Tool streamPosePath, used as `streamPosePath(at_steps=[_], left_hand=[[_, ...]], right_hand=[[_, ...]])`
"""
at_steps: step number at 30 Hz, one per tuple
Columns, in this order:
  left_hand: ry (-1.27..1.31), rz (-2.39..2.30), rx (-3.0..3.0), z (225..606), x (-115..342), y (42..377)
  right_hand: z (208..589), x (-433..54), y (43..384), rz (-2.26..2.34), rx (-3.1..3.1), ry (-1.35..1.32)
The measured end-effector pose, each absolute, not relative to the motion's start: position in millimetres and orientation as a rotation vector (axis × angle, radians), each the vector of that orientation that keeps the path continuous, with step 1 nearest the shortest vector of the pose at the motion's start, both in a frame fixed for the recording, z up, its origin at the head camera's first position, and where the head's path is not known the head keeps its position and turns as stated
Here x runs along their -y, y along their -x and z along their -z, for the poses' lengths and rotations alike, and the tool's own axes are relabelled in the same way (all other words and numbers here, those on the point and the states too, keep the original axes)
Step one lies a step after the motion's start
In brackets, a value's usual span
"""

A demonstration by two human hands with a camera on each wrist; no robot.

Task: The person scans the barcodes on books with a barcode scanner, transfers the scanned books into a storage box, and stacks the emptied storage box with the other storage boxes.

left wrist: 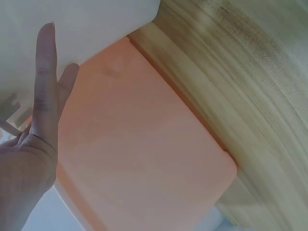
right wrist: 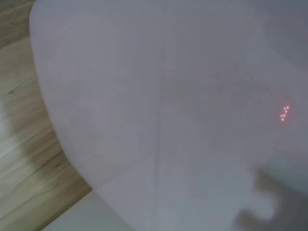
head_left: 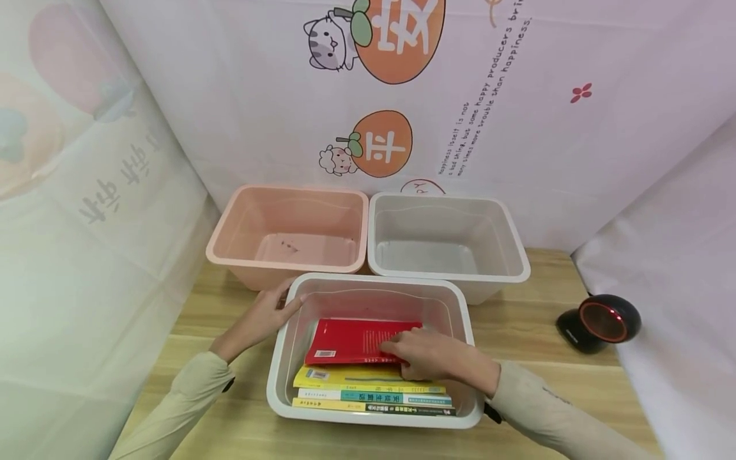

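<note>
A white plastic bin (head_left: pixel 280 358) holds several books lying in a stepped pile. On top, a red book (head_left: pixel 351 338) slants against the bin's far side. My right hand (head_left: pixel 425 354) reaches in and grips that book near its right end, fingers curled on the cover and thumb at its lower edge. Under it lie a yellow book (head_left: pixel 322 375), a white and teal book (head_left: pixel 370 396) and a yellow and black book (head_left: pixel 345 406). My left hand (head_left: pixel 267 319) holds the bin's upper left rim, its long fingers (left wrist: pixel 45 82) along the outside. The right wrist view does not clearly show a hand.
Behind the white bin stand a pink bin (head_left: pixel 287 263) and a grey bin (head_left: pixel 448 277), side by side. A black round-headed device (head_left: pixel 600 322) stands on the wooden table (head_left: pixel 535 358) at right. Printed white cloth (head_left: pixel 259 96) hangs round the back and sides.
</note>
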State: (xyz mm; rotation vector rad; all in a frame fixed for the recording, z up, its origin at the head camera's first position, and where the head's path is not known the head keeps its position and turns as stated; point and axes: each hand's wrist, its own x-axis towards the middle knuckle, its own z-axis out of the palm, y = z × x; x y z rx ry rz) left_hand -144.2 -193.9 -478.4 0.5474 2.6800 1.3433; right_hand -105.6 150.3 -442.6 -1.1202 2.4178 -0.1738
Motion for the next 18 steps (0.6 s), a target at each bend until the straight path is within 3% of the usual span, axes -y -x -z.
streamPosePath(at_steps=[11, 18], left_hand=[[-0.55, -1.367, -2.715, 481, 192, 144], [-0.5, -1.353, -2.734, 481, 191, 141]], right_hand=[[438, -181, 127, 0.235, -2.731, 1.368], [421, -188, 144, 0.63, -2.823, 1.267]])
